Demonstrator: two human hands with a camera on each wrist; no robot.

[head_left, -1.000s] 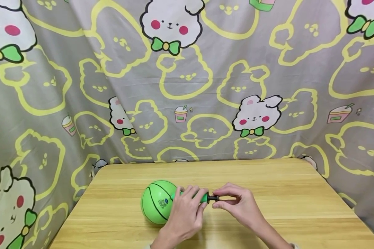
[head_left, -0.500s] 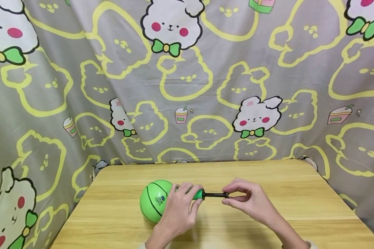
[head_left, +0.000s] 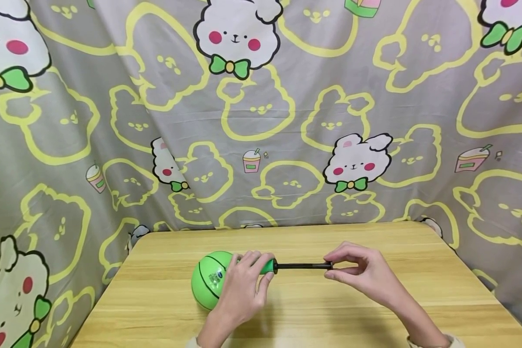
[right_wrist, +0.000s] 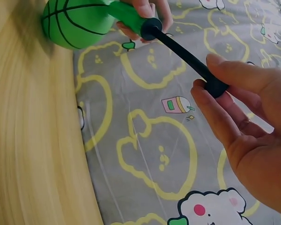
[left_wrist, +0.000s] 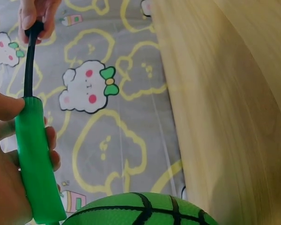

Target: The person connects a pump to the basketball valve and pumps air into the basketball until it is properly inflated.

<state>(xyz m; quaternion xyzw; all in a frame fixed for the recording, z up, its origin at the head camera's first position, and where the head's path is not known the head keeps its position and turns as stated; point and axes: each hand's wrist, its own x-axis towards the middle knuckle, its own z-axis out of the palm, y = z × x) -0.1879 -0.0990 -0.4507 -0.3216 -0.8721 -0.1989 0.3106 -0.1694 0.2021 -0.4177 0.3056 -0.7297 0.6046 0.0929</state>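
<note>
A small green hand pump (left_wrist: pixel 35 159) lies sideways in my left hand (head_left: pixel 241 292), whose fingers and thumb wrap round its barrel. Its left end points at a green ball with black basketball lines (head_left: pixel 206 280), which my left hand partly covers in the head view. From the barrel's right end the black plunger rod (head_left: pixel 302 266) stands far out. My right hand (head_left: pixel 367 273) pinches the black knob (right_wrist: pixel 216 88) at the rod's end between thumb and fingers. In the right wrist view the pump's green end meets the ball beside the left hand.
Beneath the hands is a light wood table (head_left: pixel 374 304). A grey curtain (head_left: pixel 282 145) with yellow outlines and white rabbit faces hangs behind it and along both sides.
My right hand has moved right, drawing the black rod from nearly all the way in to far out of the barrel. My left hand and the ball have shifted slightly left.
</note>
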